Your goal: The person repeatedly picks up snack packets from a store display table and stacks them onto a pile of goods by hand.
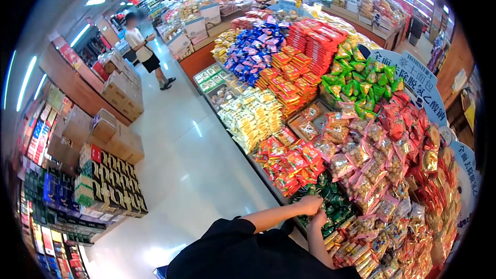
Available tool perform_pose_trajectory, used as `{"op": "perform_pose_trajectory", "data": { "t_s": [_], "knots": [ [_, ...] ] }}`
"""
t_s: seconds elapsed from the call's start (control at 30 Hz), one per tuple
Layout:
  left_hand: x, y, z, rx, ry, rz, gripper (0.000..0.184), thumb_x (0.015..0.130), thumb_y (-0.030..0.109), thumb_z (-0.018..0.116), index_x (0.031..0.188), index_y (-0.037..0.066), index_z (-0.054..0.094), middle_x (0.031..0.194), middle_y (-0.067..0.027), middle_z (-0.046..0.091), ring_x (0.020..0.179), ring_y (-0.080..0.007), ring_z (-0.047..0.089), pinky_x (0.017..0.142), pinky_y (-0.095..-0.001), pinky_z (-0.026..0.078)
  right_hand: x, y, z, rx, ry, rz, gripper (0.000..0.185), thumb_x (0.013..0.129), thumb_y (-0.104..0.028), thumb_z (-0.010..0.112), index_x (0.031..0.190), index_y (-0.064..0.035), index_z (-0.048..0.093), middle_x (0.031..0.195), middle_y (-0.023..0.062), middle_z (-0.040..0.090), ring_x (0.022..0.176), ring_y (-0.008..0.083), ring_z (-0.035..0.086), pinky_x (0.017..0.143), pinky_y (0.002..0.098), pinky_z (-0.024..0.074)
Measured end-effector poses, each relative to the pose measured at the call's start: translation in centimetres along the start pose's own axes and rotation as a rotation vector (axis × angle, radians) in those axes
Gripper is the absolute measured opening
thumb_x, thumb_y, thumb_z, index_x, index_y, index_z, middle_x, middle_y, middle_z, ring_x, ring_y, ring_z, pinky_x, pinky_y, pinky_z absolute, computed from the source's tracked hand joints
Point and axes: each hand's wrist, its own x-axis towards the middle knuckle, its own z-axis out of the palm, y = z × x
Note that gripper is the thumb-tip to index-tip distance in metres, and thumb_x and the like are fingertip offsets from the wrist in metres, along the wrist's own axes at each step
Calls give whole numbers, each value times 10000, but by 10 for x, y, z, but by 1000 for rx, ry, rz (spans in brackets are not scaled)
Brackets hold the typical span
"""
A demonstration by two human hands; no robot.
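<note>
My left hand and my right hand meet over a pile of dark green snack packets at the near edge of the display. Both hands have their fingers drawn in. What they hold, if anything, is too small to make out. Just beyond lie red-and-green packets. To the right are clear bags of round brown snacks with pink edges. Slim yellow wrapped snacks lie close to my right forearm.
Further along the display are cream packets, blue packets, orange-red packets and green packets. Pale blue signs stand along its far side. Across the aisle floor are stacked cartons. A person stands up the aisle.
</note>
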Motion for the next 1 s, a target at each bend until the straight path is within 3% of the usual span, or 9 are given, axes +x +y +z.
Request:
{"op": "perform_pose_trajectory", "data": {
  "t_s": [0.1, 0.13, 0.2, 0.27, 0.33, 0.5, 0.6, 0.77, 1.0],
  "knots": [
    [-32, 13, -2, -173, -11, -69, 295, 860, 262, 573, 971, -8, 525, 922, -200, 605, 898, -361, 600, 700, -463, 488, -31, -1, -14, -69, 72, -94, 344, 941, -299, 373, 939, 2, 540, 894, 92, 590, 845, 209, 592, 686, 365, 458],
    [-54, 22, -26, -282, -113, -62, 356, 909, 337, 518, 951, -17, 506, 863, -193, 603, 810, -355, 599, 650, -477, 464, -64, -18, 1, -167, 80, -86, 274, 907, -252, 373, 879, -14, 505, 873, 88, 544, 836, 221, 562, 683, 400, 446],
    [-86, 10, -23, -305, -12, -13, 381, 925, 357, 500, 921, -24, 502, 809, -190, 597, 743, -357, 586, 627, -487, 445, -72, -2, -5, -82, 50, -100, 197, 873, -213, 385, 811, -38, 449, 828, 87, 483, 802, 228, 521, 671, 428, 441],
    [-125, -4, -38, -319, -67, -108, 425, 937, 391, 434, 898, -15, 552, 844, -198, 615, 780, -367, 593, 672, -483, 461, -172, -26, 71, -145, -4, -154, 128, 847, -155, 400, 775, -52, 420, 794, 74, 447, 732, 208, 481, 637, 407, 447],
    [-160, -32, -24, -356, 28, -195, 456, 946, 403, 386, 889, -6, 579, 879, -197, 627, 814, -374, 598, 697, -486, 467, -149, 22, 62, -322, -195, -391, 113, 839, -142, 408, 773, -51, 427, 788, 69, 437, 732, 200, 483, 627, 396, 452],
    [-250, -146, 2, -366, 297, -179, 527, 935, 456, 356, 946, 3, 625, 922, -222, 640, 836, -391, 602, 744, -495, 456, -166, 128, 128, -472, -368, -402, 100, 812, -130, 467, 760, -49, 494, 773, 28, 475, 696, 151, 500, 585, 329, 431],
    [-341, -181, -28, -733, 396, -468, 554, 924, 491, 362, 909, 6, 631, 893, -227, 639, 832, -399, 595, 720, -483, 453, -173, 208, 176, -502, -583, -337, 133, 838, -166, 489, 765, -57, 514, 770, 49, 513, 661, 147, 511, 538, 299, 420],
    [-462, -248, -21, -911, 982, -503, 552, 908, 480, 433, 812, -26, 633, 695, -147, 625, 649, -256, 611, 620, -381, 459, -283, 273, 275, -728, -932, 25, 134, 864, -194, 490, 853, -63, 510, 785, 53, 514, 661, 154, 525, 512, 287, 426],
    [-590, -287, -18, -1224, 1405, -642, 472, 921, 399, 469, 805, -38, 602, 636, -105, 580, 623, -173, 573, 579, -347, 439, -350, 386, 338, -1066, -1231, 356, 271, 921, -285, 443, 901, -49, 576, 678, 38, 524, 534, 126, 489, 450, 271, 383]
  ]
}}
